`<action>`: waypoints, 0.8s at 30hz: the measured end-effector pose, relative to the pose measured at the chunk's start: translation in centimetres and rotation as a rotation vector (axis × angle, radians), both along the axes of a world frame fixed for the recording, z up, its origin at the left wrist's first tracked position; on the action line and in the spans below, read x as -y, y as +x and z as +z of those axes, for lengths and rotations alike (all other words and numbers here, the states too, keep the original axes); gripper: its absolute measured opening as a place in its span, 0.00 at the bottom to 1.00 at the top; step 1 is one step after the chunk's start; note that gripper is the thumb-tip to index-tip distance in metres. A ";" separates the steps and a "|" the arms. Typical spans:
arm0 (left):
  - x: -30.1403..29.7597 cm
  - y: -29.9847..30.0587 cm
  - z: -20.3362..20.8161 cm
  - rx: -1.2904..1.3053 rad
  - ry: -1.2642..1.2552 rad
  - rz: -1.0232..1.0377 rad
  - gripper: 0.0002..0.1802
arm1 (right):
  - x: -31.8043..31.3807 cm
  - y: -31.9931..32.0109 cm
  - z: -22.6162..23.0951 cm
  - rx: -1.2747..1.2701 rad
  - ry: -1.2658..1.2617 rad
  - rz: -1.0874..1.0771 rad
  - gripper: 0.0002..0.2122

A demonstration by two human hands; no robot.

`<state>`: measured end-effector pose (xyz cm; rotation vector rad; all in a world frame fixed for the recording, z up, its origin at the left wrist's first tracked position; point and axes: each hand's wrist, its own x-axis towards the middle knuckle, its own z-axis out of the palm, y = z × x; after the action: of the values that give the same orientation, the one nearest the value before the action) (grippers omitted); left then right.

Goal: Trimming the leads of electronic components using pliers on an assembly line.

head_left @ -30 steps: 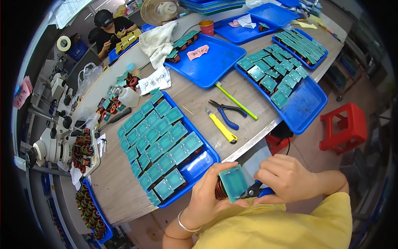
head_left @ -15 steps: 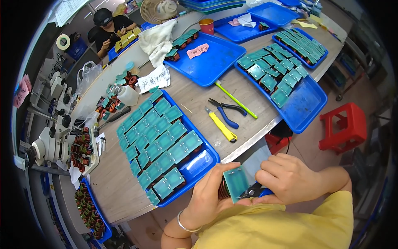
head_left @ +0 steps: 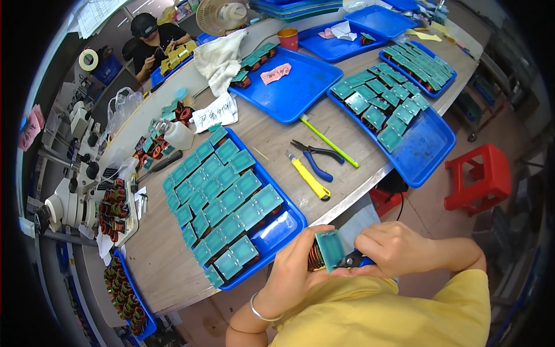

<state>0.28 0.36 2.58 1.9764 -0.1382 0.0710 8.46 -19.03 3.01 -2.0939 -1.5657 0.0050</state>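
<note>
In front of my yellow shirt, my left hand point(head_left: 291, 267) is closed around a wound coil point(head_left: 314, 258) with a square green circuit board point(head_left: 331, 248) on it. The board stands tilted, its face toward my right. My right hand point(head_left: 394, 248) is closed on small blue-handled cutters point(head_left: 348, 260), whose dark jaws are at the lower right edge of the board. Whether the jaws are closed on a wire I cannot tell. Nearest on the table is a blue tray point(head_left: 295, 222) with rows of similar green-board coils point(head_left: 231, 222).
A yellow utility knife point(head_left: 309, 179), blue-handled pliers point(head_left: 318, 159) and a green stick point(head_left: 329, 141) lie mid-table. Further blue trays point(head_left: 430, 153) hold more boards. A red stool point(head_left: 478, 179) stands at right. Across the table sits a person point(head_left: 156, 43); microscopes point(head_left: 66, 199) line the left.
The held board has turned a little more edge-on, so more of the coil windings show. My right hand and the cutters have shifted slightly. The table things stay put.
</note>
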 end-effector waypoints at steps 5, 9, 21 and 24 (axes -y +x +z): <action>0.1 -0.3 0.1 0.064 0.021 -0.023 0.35 | -0.1 0.7 0.1 -0.074 0.085 0.020 0.19; 0.0 -0.3 0.5 0.127 0.024 -0.071 0.36 | -0.4 0.9 1.5 -0.040 0.064 -0.100 0.20; -0.1 -0.3 0.6 0.217 0.035 -0.108 0.37 | -0.5 0.8 1.9 -0.016 -0.005 -0.112 0.20; -0.1 -0.3 0.6 0.216 0.037 -0.113 0.37 | -0.5 0.9 1.9 -0.015 -0.007 -0.108 0.20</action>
<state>-0.05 0.48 3.17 1.9905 -0.3938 0.2105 9.32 -18.50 4.89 -2.1765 -1.4442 -0.0123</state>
